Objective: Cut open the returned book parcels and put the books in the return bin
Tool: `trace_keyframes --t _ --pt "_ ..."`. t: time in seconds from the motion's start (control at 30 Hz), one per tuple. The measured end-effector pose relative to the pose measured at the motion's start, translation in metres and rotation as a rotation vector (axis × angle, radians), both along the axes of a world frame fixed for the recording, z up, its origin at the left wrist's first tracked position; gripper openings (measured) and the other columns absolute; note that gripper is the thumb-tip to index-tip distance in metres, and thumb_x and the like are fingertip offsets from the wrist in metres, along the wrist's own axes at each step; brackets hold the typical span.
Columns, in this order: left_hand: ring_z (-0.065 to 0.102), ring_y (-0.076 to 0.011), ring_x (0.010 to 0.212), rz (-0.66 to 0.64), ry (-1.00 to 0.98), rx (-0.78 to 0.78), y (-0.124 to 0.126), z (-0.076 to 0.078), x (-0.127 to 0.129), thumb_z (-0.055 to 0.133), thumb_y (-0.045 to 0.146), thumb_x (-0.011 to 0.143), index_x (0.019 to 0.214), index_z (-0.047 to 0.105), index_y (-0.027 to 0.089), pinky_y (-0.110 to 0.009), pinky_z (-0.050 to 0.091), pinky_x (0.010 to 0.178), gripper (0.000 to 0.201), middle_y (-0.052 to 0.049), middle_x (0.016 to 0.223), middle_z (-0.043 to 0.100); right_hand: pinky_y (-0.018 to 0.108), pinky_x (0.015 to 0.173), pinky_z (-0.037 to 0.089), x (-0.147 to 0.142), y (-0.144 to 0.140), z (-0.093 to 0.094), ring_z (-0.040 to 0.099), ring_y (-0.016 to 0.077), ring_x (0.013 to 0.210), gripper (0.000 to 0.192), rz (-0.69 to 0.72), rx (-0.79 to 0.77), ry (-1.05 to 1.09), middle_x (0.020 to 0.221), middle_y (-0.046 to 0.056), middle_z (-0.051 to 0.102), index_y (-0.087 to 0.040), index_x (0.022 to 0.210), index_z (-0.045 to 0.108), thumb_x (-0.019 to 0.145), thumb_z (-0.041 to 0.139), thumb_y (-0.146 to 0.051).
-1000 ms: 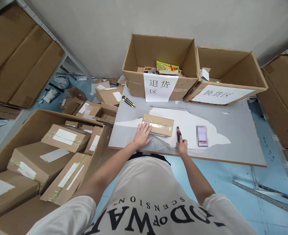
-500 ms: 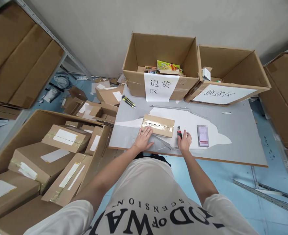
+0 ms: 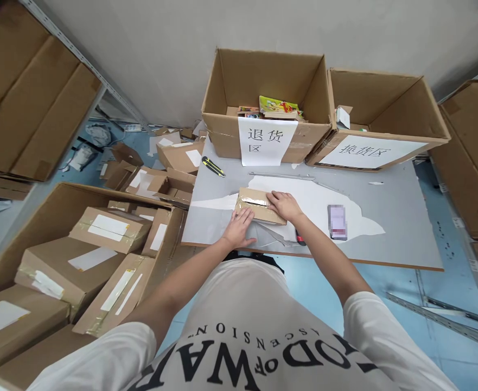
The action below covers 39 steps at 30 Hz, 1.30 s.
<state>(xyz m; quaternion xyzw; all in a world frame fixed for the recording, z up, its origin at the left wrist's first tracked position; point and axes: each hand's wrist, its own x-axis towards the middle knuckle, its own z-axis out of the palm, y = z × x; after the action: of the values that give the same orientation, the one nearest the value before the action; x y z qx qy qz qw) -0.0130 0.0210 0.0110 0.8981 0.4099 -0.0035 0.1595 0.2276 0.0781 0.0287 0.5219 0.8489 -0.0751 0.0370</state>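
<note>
A small taped cardboard parcel (image 3: 253, 201) lies on the grey table (image 3: 385, 217) in front of me. My left hand (image 3: 239, 229) lies flat against the parcel's near left corner, fingers spread. Resting on top of the parcel's right half is my right hand (image 3: 283, 205), fingers apart. A red and black box cutter (image 3: 299, 238) lies on the table just under my right forearm, mostly hidden by it.
Two open cartons with paper signs (image 3: 265, 140) (image 3: 364, 151) stand at the table's back edge. A yellow and black cutter (image 3: 213, 166) lies at the back left and a small card (image 3: 337, 221) to the right. Several sealed parcels (image 3: 108, 228) fill a big carton on the left.
My right hand let go of the red cutter, left it on the table and moved left onto the parcel's top. My left hand stayed at the parcel's near corner.
</note>
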Motion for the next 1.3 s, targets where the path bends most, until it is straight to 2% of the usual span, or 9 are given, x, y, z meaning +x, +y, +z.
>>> trace_keyframes --t 0.2,0.3,0.43,0.53,0.7,0.87,1.1,1.23,1.3 --pt "0.012 -0.0318 0.142 -0.003 0.007 0.003 -0.001 -0.003 0.0 0.056 0.06 0.07 0.146 0.02 0.012 -0.051 0.003 0.112 0.096 -0.017 0.153 0.018 0.044 0.092 0.034 -0.012 -0.008 0.006 0.048 0.0313 0.113 0.043 0.033 0.015 -0.147 0.131 0.024 0.047 -0.008 0.134 0.037 0.095 0.028 -0.024" --pt "0.011 -0.0315 0.142 -0.002 -0.005 0.004 -0.002 -0.004 0.0 0.057 0.061 0.07 0.146 0.02 0.011 -0.051 0.003 0.112 0.098 -0.017 0.153 0.018 0.037 0.084 0.039 -0.013 0.0 0.015 0.055 0.0282 0.104 0.04 -0.009 -0.066 -0.155 0.124 0.022 0.055 -0.008 0.129 0.041 0.093 0.024 -0.014" --pt "0.01 -0.0319 0.142 -0.005 -0.016 -0.004 -0.003 -0.005 -0.001 0.058 0.061 0.069 0.146 0.019 0.011 -0.052 0.004 0.112 0.1 -0.017 0.153 0.019 0.031 0.07 0.04 -0.001 0.03 0.031 0.062 0.0244 0.085 0.037 -0.149 -0.214 -0.086 0.099 0.014 0.067 -0.016 0.12 0.049 0.096 0.025 -0.03" --pt "0.009 -0.0325 0.142 -0.001 -0.021 -0.011 -0.003 -0.006 -0.002 0.058 0.06 0.069 0.146 0.019 0.012 -0.052 0.006 0.112 0.099 -0.017 0.153 0.019 0.029 0.068 0.039 0.012 0.054 0.036 0.061 0.0238 0.086 0.042 -0.309 -0.216 0.019 0.095 0.011 0.068 -0.02 0.107 0.058 0.095 0.026 -0.045" --pt "0.01 -0.0322 0.142 0.004 -0.03 -0.013 -0.005 -0.006 -0.002 0.059 0.058 0.07 0.146 0.018 0.012 -0.052 0.007 0.112 0.098 -0.017 0.153 0.019 0.03 0.067 0.041 0.021 0.067 0.014 0.061 0.0243 0.088 0.049 -0.661 -0.181 0.144 0.096 0.011 0.068 -0.021 0.095 0.064 0.085 0.04 -0.062" --pt "0.011 -0.0316 0.142 0.008 -0.031 -0.021 -0.003 -0.004 -0.002 0.06 0.058 0.07 0.146 0.02 0.012 -0.053 0.009 0.112 0.097 -0.017 0.153 0.019 0.034 0.07 0.045 0.015 0.057 -0.012 0.061 0.0256 0.089 0.054 -0.809 -0.174 0.211 0.101 0.014 0.066 -0.018 0.103 0.062 0.084 0.041 -0.063" --pt "0.018 -0.0294 0.14 0.005 -0.042 -0.011 0.003 0.006 -0.005 0.06 0.048 0.075 0.143 0.028 0.015 -0.05 0.014 0.112 0.082 -0.014 0.151 0.025 0.045 0.092 0.038 0.006 0.045 -0.009 0.046 0.0307 0.115 0.043 -0.62 0.176 0.319 0.123 0.02 0.051 -0.013 0.122 0.052 0.091 0.04 -0.041" --pt "0.035 -0.0263 0.132 -0.004 -0.112 -0.022 0.023 0.013 -0.01 0.057 0.036 0.079 0.136 0.041 0.017 -0.043 0.026 0.109 0.062 -0.012 0.143 0.041 0.051 0.102 0.029 0.004 0.013 0.009 0.031 0.0308 0.129 0.041 -0.446 0.4 0.321 0.139 0.019 0.036 -0.013 0.129 0.045 0.091 0.039 -0.029" --pt "0.039 -0.0252 0.13 0.002 -0.182 -0.019 0.04 0.017 -0.018 0.057 0.039 0.079 0.133 0.043 0.016 -0.04 0.03 0.108 0.06 -0.012 0.14 0.045 0.051 0.102 0.028 0.006 -0.009 0.016 0.035 0.0293 0.126 0.038 -0.3 0.391 0.308 0.134 0.018 0.042 -0.015 0.126 0.048 0.092 0.037 -0.025"
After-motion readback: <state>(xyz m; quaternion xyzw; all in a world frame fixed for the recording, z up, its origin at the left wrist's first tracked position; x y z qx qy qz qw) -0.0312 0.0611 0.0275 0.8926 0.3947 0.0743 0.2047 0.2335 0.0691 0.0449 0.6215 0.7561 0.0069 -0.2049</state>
